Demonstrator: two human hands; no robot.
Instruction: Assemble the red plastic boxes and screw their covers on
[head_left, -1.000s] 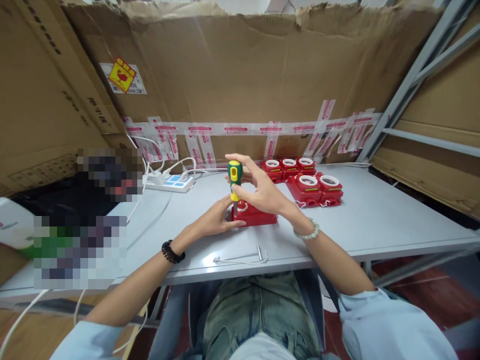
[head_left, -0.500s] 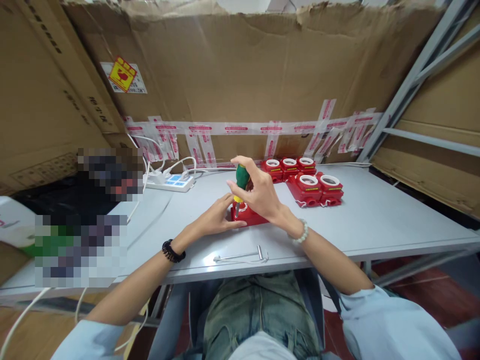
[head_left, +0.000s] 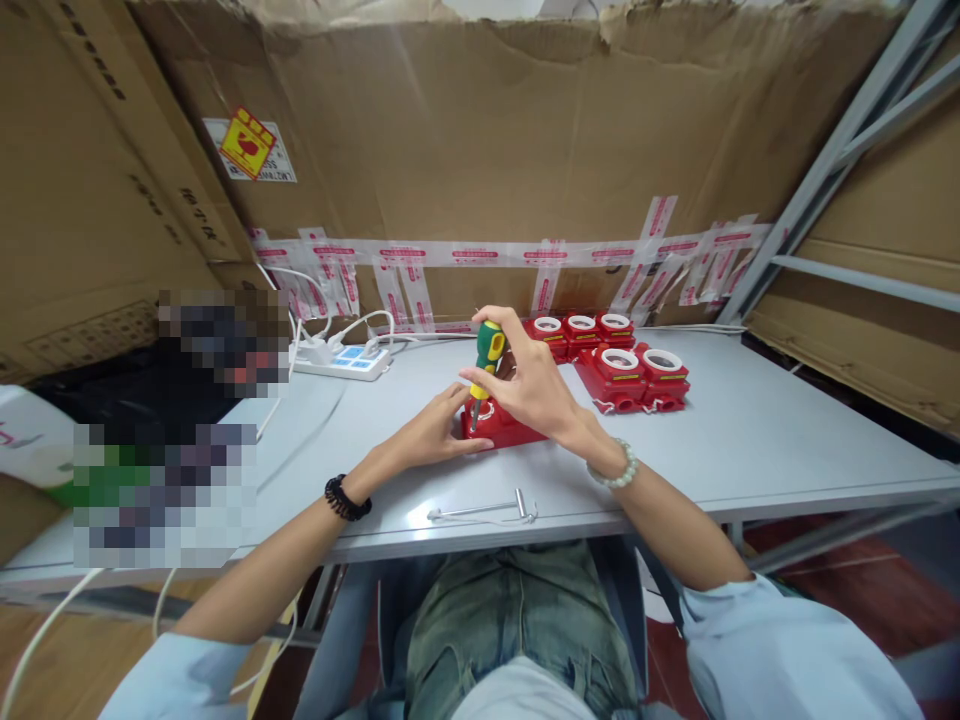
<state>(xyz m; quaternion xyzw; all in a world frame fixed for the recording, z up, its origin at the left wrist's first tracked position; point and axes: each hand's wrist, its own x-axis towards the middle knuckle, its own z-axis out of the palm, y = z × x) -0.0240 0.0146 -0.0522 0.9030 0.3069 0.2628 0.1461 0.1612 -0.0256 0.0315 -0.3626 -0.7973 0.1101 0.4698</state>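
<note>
My right hand point(head_left: 529, 385) grips a green and yellow screwdriver point(head_left: 489, 350) from above, its shaft pointing down and leaning slightly. The tip meets the near left corner of a red housing point(head_left: 514, 432) lying on the table. Around the left end of that housing is my left hand point(head_left: 439, 432), thumb along the near edge and fingers on the far side, holding it in place. Part of the housing is hidden under my right hand. Nearer the table's front edge lies a thin metal rod with a crossbar and a white string point(head_left: 480, 513).
Several red housings with white rings point(head_left: 634, 375) stand at the back right of the table point(head_left: 787, 430). A white power strip point(head_left: 349, 362) with plugs and cables sits at the back left. Cardboard point(head_left: 465, 130) walls the rear; a metal frame point(head_left: 825, 170) rises on the right.
My right hand has turned and shifted slightly right on the screwdriver, so more of the yellow on its handle shows. My left hand and the housing stay where they were.
</note>
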